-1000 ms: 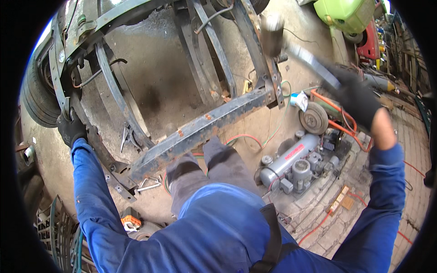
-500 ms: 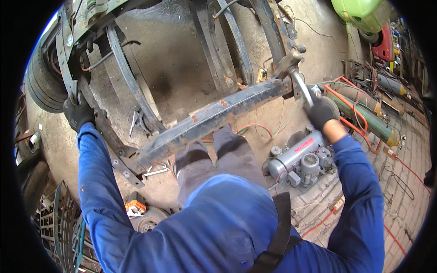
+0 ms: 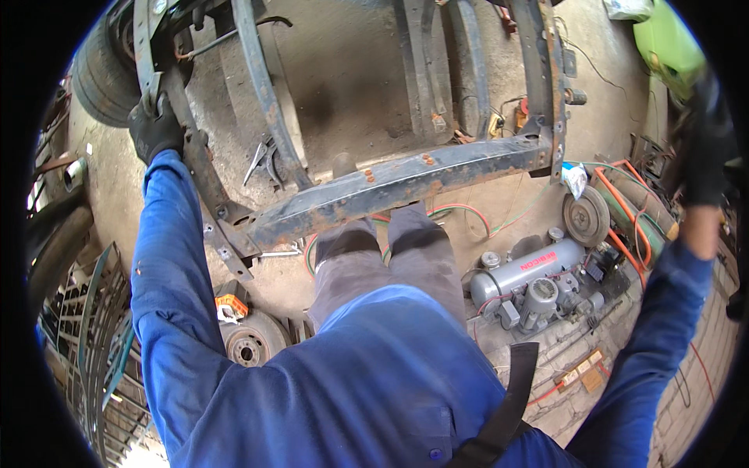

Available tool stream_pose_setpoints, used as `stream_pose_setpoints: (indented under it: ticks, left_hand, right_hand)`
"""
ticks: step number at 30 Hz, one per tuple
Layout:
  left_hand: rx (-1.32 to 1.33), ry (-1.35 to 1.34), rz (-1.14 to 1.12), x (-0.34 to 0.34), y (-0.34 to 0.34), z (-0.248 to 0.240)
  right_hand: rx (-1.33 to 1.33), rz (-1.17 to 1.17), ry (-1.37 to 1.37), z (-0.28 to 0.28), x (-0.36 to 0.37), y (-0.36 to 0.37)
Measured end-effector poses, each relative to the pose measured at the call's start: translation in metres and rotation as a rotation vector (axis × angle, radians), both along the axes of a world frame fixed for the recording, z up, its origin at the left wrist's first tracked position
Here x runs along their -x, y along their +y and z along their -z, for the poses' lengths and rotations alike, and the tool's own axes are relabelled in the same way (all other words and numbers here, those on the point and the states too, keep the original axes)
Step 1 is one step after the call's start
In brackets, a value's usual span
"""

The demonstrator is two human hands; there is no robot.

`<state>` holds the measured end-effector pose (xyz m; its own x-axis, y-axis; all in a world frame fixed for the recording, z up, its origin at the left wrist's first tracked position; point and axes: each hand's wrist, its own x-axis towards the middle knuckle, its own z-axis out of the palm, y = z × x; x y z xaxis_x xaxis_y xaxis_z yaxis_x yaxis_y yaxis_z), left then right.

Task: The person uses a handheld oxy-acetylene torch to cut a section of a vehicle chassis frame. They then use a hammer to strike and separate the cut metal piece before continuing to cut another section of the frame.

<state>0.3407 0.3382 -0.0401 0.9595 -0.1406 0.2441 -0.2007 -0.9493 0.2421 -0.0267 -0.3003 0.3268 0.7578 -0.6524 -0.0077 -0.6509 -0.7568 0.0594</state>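
Observation:
A rusty dark vehicle chassis frame (image 3: 413,171) spreads before me, its crossbeam running in front of my legs. On its left side my left hand (image 3: 154,131), in a dark glove, is closed round the lower end of a flat metal bar (image 3: 145,58), beside the side rail (image 3: 204,175). My right hand (image 3: 706,160), also gloved, is raised at the far right, away from the frame and smeared by motion. A dark blur above it fits the hammer it gripped in the earlier view; the hammer's outline cannot be made out now.
A tyre (image 3: 101,74) stands at the left of the frame. A grey air compressor (image 3: 534,273) sits right of my legs, near a round metal disc (image 3: 587,216) and gas cylinders (image 3: 624,210). Hoses (image 3: 460,207) cross the floor. A wheel (image 3: 253,341) lies at lower left.
My right hand has swung up and right, away from the frame's right corner, where it held the hammer. My left hand keeps its grip. The view has shifted, so the frame appears further right.

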Motion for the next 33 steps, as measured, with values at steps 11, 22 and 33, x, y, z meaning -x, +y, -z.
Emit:
stream_pose_setpoints:
  ticks: [11, 22, 33]
  left_hand:
    - [0.024, -0.028, 0.018, 0.001, 0.0, 0.001]
    - [0.12, -0.019, -0.099, 0.028, -0.025, -0.022]
    - [0.497, -0.051, 0.074, 0.06, 0.038, -0.09]
  right_hand:
    - [-0.495, 0.148, 0.351, 0.036, 0.09, 0.078]
    - [-1.082, 0.021, 0.644, 0.109, 0.032, 0.286]
    - [-1.032, -0.431, 0.432, 0.13, 0.049, 0.324]
